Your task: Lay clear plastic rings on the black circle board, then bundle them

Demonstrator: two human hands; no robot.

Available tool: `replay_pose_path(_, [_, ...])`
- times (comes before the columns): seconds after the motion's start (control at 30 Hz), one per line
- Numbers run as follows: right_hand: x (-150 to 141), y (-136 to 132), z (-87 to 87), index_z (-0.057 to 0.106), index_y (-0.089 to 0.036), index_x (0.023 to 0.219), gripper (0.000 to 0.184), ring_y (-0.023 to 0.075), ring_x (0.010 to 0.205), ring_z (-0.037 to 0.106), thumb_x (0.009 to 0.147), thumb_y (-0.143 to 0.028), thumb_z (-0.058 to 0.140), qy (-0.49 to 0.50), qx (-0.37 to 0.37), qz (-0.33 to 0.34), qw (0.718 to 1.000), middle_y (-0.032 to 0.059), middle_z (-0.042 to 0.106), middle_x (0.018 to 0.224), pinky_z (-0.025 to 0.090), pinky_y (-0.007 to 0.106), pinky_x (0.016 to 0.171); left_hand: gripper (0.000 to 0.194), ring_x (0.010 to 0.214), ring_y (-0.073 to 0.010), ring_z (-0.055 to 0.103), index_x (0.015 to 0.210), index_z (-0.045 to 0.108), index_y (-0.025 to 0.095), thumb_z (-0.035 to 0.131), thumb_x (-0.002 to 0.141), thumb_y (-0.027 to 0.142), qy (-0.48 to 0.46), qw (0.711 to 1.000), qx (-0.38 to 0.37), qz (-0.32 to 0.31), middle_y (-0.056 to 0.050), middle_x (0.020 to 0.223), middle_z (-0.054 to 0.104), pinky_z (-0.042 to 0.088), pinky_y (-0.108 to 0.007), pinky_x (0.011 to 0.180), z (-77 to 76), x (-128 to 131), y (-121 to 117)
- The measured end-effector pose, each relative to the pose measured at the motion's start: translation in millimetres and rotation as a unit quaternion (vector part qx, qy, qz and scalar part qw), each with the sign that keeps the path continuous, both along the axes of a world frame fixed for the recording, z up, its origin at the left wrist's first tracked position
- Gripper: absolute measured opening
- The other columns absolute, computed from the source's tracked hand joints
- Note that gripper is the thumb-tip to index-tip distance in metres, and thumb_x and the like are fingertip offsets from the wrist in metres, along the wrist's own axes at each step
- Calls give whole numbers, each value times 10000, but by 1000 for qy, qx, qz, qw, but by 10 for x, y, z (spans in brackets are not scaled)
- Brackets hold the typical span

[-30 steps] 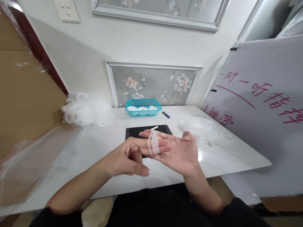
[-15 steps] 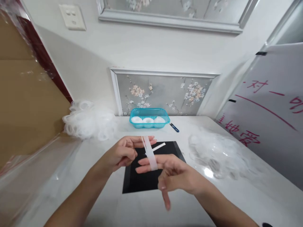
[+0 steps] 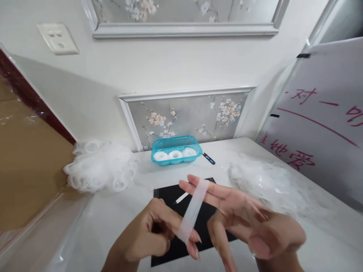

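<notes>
A translucent white elastic band (image 3: 194, 212) is stretched between my two hands above a black mat (image 3: 181, 221). My left hand (image 3: 153, 236) is curled low in front, with two fingertips hooked through the band's lower end. My right hand (image 3: 249, 223) points two fingers to the left, and the band's upper end loops around them. A short loose tail of the band (image 3: 181, 198) sticks out to the left over the mat.
A turquoise basket (image 3: 176, 150) with three white rolls stands at the back by the wall, with small blue snips (image 3: 209, 158) beside it. Heaps of white bands lie at the left (image 3: 99, 166) and right (image 3: 269, 185). A board with red writing (image 3: 323, 121) leans at right.
The band, wound short around the fingers a second ago, is now pulled into a long loop between both hands. The hands have come nearer the camera, and the view has tilted up.
</notes>
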State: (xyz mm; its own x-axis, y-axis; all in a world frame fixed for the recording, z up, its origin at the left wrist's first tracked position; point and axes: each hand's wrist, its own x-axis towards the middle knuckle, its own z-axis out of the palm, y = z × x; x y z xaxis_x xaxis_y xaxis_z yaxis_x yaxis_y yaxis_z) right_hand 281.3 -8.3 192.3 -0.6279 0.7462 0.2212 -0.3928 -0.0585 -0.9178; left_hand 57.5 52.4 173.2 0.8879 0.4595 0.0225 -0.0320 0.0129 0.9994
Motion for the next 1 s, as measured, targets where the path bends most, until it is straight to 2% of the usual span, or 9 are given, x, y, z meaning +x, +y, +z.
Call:
replay_pose_path(0.13, [11,64,-154,204,-312,1472,892,174,649,699,745,-518,679,-36,-10,-31,999,127,607,1237,535,324,697,405,350,-17,336,942,758,241,623,602,67,-160,971,-179,-1,-38,787,734,182,-144,337,-89,109,16])
replay_pose_path(0.23, [-1,98,-221,254,-330,1458,759,121,604,668,815,-398,651,-141,19,-62,988,100,643,1177,513,219,536,388,315,9,206,1067,710,248,664,688,179,-229,942,-241,-40,-53,1025,710,160,-154,295,-100,104,72])
replay_pose_path(0.33, [3,143,-221,494,-292,1336,484,32,446,556,863,-331,588,-265,62,-79,959,74,678,1111,421,133,410,477,325,23,223,1203,631,255,644,729,215,-252,945,-209,-17,-99,1247,598,165,-157,298,-82,46,146])
replay_pose_path(0.4, [34,196,-215,604,-250,1226,384,0,396,479,848,-316,605,-273,68,-52,958,69,698,1078,354,103,354,529,343,31,241,1241,603,244,652,715,220,-223,957,-183,27,-135,1321,531,140,-156,303,-60,6,170])
replay_pose_path(0.53, [143,336,-254,611,-223,1204,434,-23,354,407,785,-304,684,-110,-13,83,990,112,650,1190,287,97,291,598,359,38,288,1300,549,257,658,715,193,-82,982,-110,132,-187,1392,443,136,-150,312,3,-13,102])
replay_pose_path(0.67, [182,426,-319,496,-194,1331,616,-26,347,452,761,-334,684,57,-45,134,988,203,543,1309,334,119,321,531,442,-10,371,1336,507,294,602,821,203,89,974,18,208,-103,1137,656,262,-135,402,72,62,-45])
replay_pose_path(0.8, [128,439,-307,384,-242,1397,732,-3,397,519,745,-439,652,130,-22,96,987,213,253,1505,396,161,328,330,527,-52,455,1147,669,258,642,819,278,132,976,105,138,-63,1010,699,318,-152,462,120,73,-141])
replay_pose_path(0.9, [104,390,-231,384,-249,1392,732,10,451,547,760,-521,633,91,17,59,994,197,168,1536,399,169,331,367,401,-9,298,1153,668,267,680,790,324,82,992,51,75,-99,1076,686,201,-172,373,142,7,-168])
replay_pose_path(1.0, [110,289,-161,369,-253,1405,755,33,513,590,773,-583,616,35,67,35,997,191,151,1542,443,188,393,394,378,0,218,1153,671,260,702,770,346,37,997,6,63,-117,1026,700,140,-185,356,145,-35,-196])
